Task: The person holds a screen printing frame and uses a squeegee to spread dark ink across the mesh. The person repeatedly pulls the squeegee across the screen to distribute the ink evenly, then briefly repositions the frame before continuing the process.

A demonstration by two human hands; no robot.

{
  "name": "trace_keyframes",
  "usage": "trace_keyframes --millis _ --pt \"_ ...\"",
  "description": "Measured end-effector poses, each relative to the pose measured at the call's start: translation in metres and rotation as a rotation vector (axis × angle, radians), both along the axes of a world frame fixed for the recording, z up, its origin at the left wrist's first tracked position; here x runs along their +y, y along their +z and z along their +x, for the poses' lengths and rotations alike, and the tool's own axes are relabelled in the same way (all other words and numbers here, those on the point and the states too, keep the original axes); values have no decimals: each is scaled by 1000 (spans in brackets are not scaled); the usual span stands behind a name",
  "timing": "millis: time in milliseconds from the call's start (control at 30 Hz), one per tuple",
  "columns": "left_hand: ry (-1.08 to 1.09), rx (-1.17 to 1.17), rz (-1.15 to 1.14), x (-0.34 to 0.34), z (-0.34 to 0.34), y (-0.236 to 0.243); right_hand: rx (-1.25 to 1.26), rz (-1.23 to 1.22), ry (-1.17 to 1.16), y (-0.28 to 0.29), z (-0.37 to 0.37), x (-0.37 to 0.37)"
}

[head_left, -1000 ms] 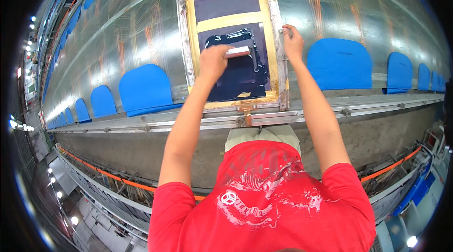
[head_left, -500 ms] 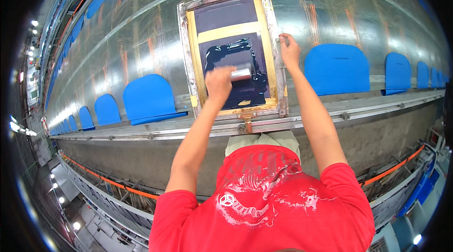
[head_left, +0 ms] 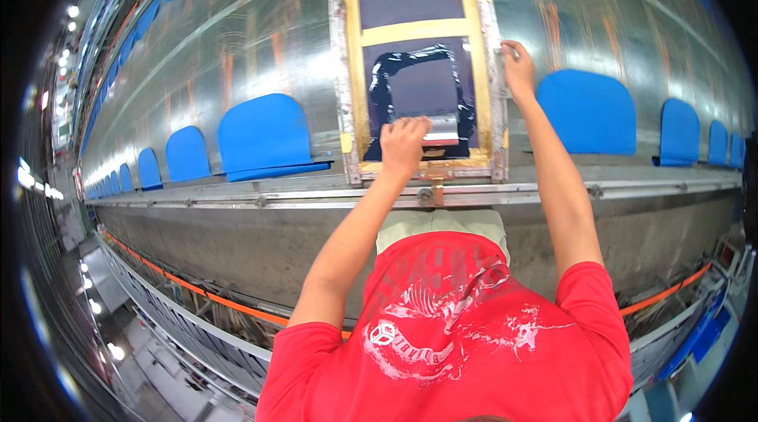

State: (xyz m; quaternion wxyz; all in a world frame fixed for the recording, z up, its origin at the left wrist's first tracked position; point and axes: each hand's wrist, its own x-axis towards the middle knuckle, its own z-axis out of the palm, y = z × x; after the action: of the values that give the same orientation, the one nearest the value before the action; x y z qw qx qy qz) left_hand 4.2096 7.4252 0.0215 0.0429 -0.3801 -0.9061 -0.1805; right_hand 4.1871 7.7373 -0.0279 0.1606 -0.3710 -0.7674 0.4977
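A screen printing frame [head_left: 341,90] lies on the long metal table, its dark mesh crossed by a yellow tape band [head_left: 414,30]. Glossy dark ink [head_left: 380,86] borders a rectangular area of the mesh. Near the frame's close end, my left hand [head_left: 403,144] is closed around a squeegee [head_left: 442,131] with a shiny metallic face; its handle is mostly covered by my fingers. My right hand [head_left: 519,72] is at the frame's right rail, fingers curled against its outer edge.
Blue flat pieces with rounded tops, one on the left [head_left: 264,134] and one on the right [head_left: 588,112], lie in a row along the table [head_left: 308,51]. A metal rail [head_left: 316,197] edges its near side. Behind me runs an orange strip [head_left: 213,289].
My left hand has drawn the squeegee toward me, down to the near end of the mesh. My right hand stays by the right rail. The whole view has shifted slightly.
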Motion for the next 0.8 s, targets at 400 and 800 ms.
trace_keyframes --millis 400,800 --pt "81 -97 24 -198 -68 35 166 11 -39 38 -95 -204" --pt "95 -108 -35 -324 -94 43 64 -12 -32 44 -132 -317"
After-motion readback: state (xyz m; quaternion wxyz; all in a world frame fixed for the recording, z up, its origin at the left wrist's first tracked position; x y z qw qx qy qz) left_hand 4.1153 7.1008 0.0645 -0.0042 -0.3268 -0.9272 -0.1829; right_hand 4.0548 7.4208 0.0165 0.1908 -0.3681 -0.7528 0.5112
